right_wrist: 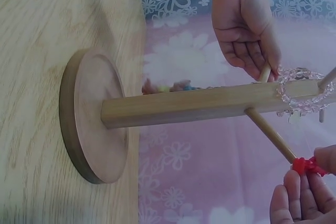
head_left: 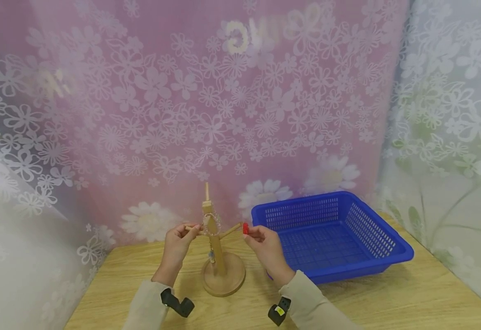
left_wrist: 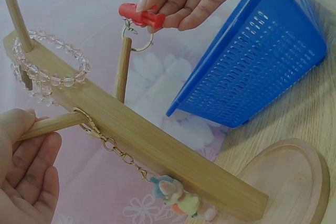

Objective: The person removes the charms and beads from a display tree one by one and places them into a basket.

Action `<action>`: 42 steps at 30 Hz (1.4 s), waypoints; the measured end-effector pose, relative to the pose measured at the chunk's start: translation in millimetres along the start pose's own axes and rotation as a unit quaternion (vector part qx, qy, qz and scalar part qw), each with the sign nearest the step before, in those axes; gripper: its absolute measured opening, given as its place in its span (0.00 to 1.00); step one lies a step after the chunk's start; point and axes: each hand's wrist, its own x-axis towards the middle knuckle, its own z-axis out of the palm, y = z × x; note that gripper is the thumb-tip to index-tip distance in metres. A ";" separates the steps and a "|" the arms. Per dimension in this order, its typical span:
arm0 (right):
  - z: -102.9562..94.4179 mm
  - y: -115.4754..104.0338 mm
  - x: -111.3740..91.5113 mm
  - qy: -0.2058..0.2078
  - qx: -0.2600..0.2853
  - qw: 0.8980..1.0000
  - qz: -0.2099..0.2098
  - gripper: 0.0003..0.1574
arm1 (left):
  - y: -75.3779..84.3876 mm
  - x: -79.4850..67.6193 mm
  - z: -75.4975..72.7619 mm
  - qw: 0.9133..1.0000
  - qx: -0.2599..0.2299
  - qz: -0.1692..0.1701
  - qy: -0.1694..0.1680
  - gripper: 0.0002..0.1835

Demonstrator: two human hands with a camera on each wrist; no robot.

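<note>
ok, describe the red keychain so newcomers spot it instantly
Left of the blue basket is a wooden stand. At the tip of its basket-side peg is the red keychain. Its red body sets it apart from the pinkish bead bracelet and pastel figure charm.

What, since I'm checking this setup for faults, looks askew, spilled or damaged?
Nothing stands out. The wooden stand and blue basket sit upright on the table; the beaded bracelet and figurine keychain hang on the stand; the right hand holds the red charm. No break or spill shows.
</note>
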 end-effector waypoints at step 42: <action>-75.8 0.3 37.3 0.000 -0.107 0.994 0.033 0.13 | 3.9 -3.7 -11.4 1.000 -0.004 -0.016 0.001 0.15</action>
